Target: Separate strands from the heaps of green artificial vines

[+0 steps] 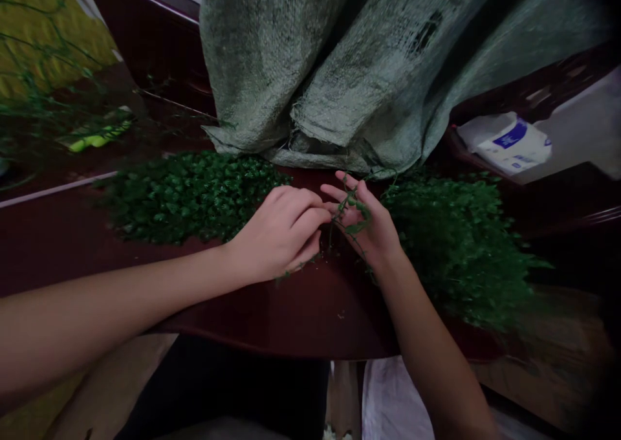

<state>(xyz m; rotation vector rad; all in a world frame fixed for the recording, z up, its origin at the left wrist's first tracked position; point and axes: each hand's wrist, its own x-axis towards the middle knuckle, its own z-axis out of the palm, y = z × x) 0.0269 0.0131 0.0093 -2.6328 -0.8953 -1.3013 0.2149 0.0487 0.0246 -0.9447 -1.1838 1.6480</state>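
Note:
My left hand (286, 230) reaches in from the left, back upward. Its thumb and fingers are pinched together on a thin green plant sprig (357, 227). My right hand (376, 226), palm turned up and fingers partly extended, holds the same sprig, which lies across its fingers and palm. The two hands' fingertips almost meet over the dark red table (291, 317). A dense pile of small-leaved green sprigs (194, 194) lies left of my left hand. Another feathery green pile (466, 246) lies right of my right hand. The left fingertips are partly hidden.
A large grey-green woven sack (310, 58) drapes over the table's back. At the right is a white and blue tissue pack (514, 143). Loose green stems (43, 90) spread at the far left, near a bright yellow-green object (94, 140). The table's curved front edge is close to my lap.

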